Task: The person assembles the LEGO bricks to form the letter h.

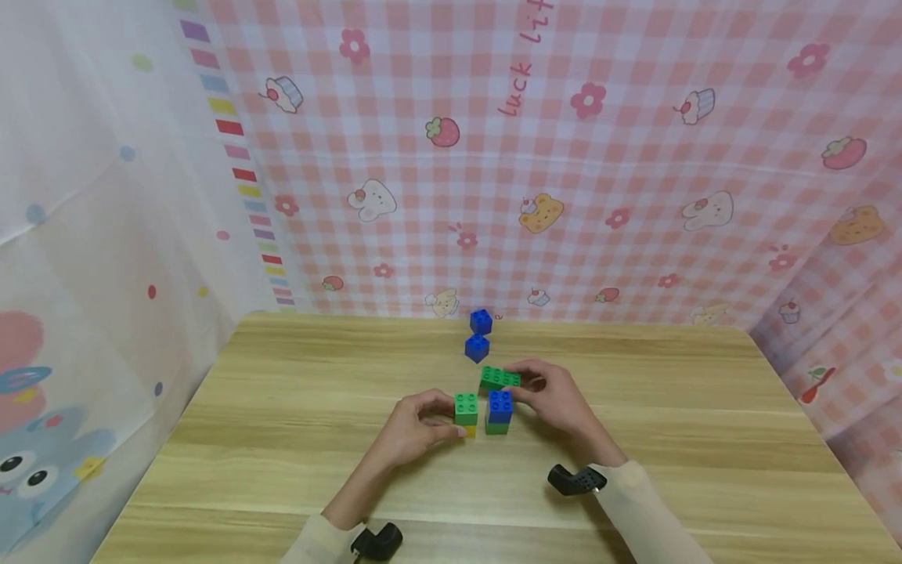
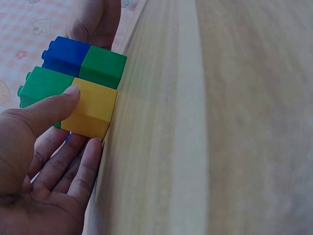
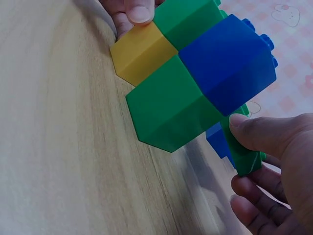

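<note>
My left hand (image 1: 414, 431) pinches a two-brick stack, a light green brick (image 1: 466, 405) on top of a yellow brick (image 2: 92, 110). Its thumb lies across the side where the two bricks meet. Just right of that stack stands another, a blue brick (image 1: 500, 406) on a green brick (image 3: 171, 105). Behind these stacks, my right hand (image 1: 553, 395) holds a longer green brick (image 1: 496, 377) by its right end between thumb and fingers. The right thumb tip is close beside the blue-and-green stack.
Two small blue bricks, a nearer one (image 1: 477, 348) and a farther one (image 1: 481, 321), stand toward the back edge of the wooden table (image 1: 296, 392). A pink checked cloth (image 1: 493, 172) hangs behind the table, and a pale cloth (image 1: 106, 219) hangs on the left.
</note>
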`<state>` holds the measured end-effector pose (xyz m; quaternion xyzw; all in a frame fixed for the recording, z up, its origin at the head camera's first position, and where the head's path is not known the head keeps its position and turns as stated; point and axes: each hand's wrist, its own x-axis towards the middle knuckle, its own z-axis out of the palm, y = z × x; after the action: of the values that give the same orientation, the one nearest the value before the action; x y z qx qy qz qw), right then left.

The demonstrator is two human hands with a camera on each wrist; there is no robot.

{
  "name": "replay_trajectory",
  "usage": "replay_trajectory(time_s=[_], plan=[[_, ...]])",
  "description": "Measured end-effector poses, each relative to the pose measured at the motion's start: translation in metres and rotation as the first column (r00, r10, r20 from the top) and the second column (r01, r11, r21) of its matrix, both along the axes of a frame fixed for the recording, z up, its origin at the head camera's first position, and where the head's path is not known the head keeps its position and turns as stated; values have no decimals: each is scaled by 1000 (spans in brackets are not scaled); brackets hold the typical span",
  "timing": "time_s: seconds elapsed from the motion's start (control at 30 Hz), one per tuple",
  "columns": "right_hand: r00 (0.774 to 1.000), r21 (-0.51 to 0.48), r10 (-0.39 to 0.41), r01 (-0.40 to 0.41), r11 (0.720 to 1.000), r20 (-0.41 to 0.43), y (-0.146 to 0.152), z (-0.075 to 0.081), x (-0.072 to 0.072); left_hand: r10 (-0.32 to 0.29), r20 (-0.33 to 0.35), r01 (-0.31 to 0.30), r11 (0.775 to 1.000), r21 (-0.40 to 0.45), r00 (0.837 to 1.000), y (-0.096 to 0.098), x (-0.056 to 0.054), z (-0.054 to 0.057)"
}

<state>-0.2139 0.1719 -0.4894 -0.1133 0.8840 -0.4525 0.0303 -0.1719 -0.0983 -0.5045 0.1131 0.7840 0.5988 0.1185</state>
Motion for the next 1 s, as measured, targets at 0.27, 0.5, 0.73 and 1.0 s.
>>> replay_trajectory(time_s=[0.27, 0.5, 0.73, 1.0], plan=[[1000, -29, -9, 10, 1000, 29, 1, 6, 4, 4, 8, -4, 1000, 24, 1000, 0, 2, 2], [999, -49, -6, 8, 999, 35, 2, 11, 7, 3, 16, -3, 1000, 24, 1000, 1, 2, 0], [1000, -55, -8, 9, 998, 26, 4, 16, 9, 5, 27, -5, 1000, 17, 1000, -1, 1, 0], [999, -66, -12, 15, 998, 39, 6, 22, 13, 1, 36, -2, 999, 32, 999, -1, 2, 3]])
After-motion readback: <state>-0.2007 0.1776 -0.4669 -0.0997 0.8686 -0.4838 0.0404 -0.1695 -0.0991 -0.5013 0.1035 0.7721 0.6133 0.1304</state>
